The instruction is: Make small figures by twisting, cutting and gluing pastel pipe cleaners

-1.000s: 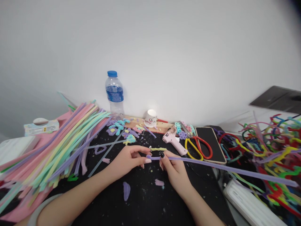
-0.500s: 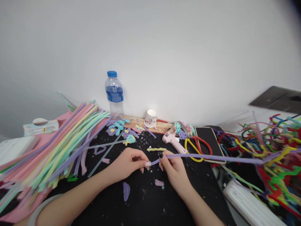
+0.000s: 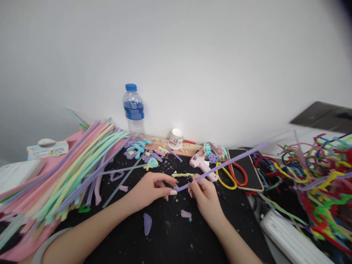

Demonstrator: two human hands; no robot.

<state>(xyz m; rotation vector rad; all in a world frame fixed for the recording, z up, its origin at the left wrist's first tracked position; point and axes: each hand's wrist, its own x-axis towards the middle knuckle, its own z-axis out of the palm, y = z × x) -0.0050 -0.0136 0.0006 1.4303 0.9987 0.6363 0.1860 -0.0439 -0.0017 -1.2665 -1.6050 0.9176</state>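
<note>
A long purple pipe cleaner point(image 3: 233, 160) stretches between my two hands and slants up to the right. My left hand point(image 3: 154, 189) has its thumb and fingertips at the short left end of it. A little way along, my right hand point(image 3: 205, 196) pinches the same stem between thumb and forefinger. Behind the fingers lies a short yellow-green twisted piece point(image 3: 182, 175). On the black mat below are a folded purple piece point(image 3: 147, 224) and a pale pink scrap point(image 3: 186, 213).
Bundled pastel pipe cleaners point(image 3: 90, 161) fill the left. Behind are a water bottle point(image 3: 134, 110), paper cup point(image 3: 176, 139), pink glue gun point(image 3: 202, 164), scissors point(image 3: 238, 173) and a phone point(image 3: 247, 168). Tangled coloured stems point(image 3: 324, 198) and a white power strip point(image 3: 291, 236) occupy the right.
The pipe cleaner's long free part has swung upward, from nearly level to slanting up to the right. Both hands stay almost in place.
</note>
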